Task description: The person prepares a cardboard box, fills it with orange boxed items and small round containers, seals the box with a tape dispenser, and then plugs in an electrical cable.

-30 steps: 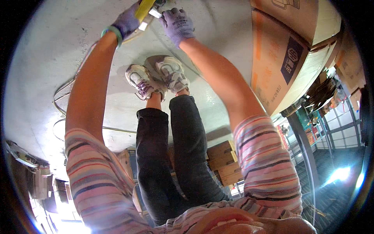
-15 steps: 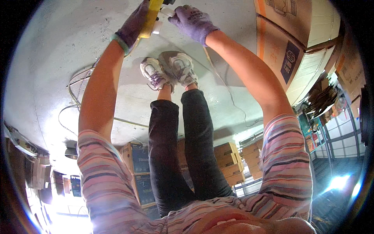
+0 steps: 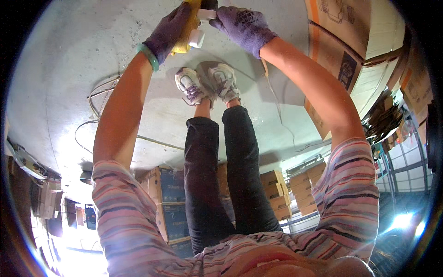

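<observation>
At the top of the head view my left hand (image 3: pixel 173 27), in a purple knit glove, is closed around a yellow object (image 3: pixel 188 36). Its upper end is cut off by the picture's edge, so its kind does not show. A short white cylindrical part (image 3: pixel 196 39) sticks out of its right side, and a black part (image 3: pixel 209 4) sits near the top. My right hand (image 3: pixel 243 27), gloved alike, pinches a white piece (image 3: pixel 206 14) that lies against the yellow object. Whether that piece is joined to it I cannot tell.
Large cardboard cartons (image 3: pixel 330 69) stand close on the right. Thin cables (image 3: pixel 94 104) lie on the grey floor (image 3: pixel 60 87) at the left, with a cord (image 3: pixel 279 108) right of my shoes (image 3: pixel 191 85). Blue-sided boxes (image 3: pixel 173 187) and brown boxes (image 3: pixel 274 187) are stacked behind my legs.
Both hands and the yellow object sit slightly lower and farther right in the picture, along with a small shift of the whole view. More of the white parts shows now.
</observation>
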`<state>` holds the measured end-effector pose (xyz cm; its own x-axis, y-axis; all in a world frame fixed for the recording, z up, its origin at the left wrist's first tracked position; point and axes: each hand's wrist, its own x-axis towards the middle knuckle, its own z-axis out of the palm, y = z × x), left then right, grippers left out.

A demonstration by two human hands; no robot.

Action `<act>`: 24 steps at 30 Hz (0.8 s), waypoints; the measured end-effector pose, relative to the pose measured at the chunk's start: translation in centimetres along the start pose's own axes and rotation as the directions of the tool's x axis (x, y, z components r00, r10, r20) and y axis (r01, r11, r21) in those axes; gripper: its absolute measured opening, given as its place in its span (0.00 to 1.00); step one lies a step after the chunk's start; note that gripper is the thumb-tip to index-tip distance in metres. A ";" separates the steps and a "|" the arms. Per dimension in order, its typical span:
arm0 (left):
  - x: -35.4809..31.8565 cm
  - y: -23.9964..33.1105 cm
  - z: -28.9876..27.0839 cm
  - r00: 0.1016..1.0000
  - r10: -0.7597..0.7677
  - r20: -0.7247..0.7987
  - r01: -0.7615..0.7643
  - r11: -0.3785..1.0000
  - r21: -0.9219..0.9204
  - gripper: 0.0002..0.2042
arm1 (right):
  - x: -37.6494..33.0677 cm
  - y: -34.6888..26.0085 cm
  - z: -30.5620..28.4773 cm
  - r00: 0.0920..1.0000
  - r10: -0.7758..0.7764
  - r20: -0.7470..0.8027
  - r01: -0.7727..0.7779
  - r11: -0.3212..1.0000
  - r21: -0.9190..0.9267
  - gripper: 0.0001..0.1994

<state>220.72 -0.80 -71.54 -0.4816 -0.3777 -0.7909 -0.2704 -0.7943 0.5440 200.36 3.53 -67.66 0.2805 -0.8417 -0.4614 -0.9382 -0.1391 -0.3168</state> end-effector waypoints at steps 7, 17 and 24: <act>-5.3 1.3 -2.2 0.994 0.054 -0.100 -0.059 0.997 -0.044 0.24 | 0.8 -4.6 0.5 0.994 -0.092 -0.051 0.099 0.980 0.172 0.15; -11.7 -2.6 -7.6 0.973 0.040 -0.228 -0.063 0.994 -0.093 0.26 | 1.7 -13.4 0.2 0.992 -0.059 0.115 0.027 0.965 0.263 0.11; -8.7 -6.1 -16.5 0.916 0.337 -0.218 -0.142 0.780 0.610 0.26 | -0.6 -15.7 2.4 0.998 -0.024 -0.061 0.046 0.919 0.391 0.16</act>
<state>240.38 -0.50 -72.63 -0.3500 -0.7176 -0.6021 -0.6509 -0.2760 0.7073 215.37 7.42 -64.38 0.2904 -0.8684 -0.4020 -0.7705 0.0370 -0.6364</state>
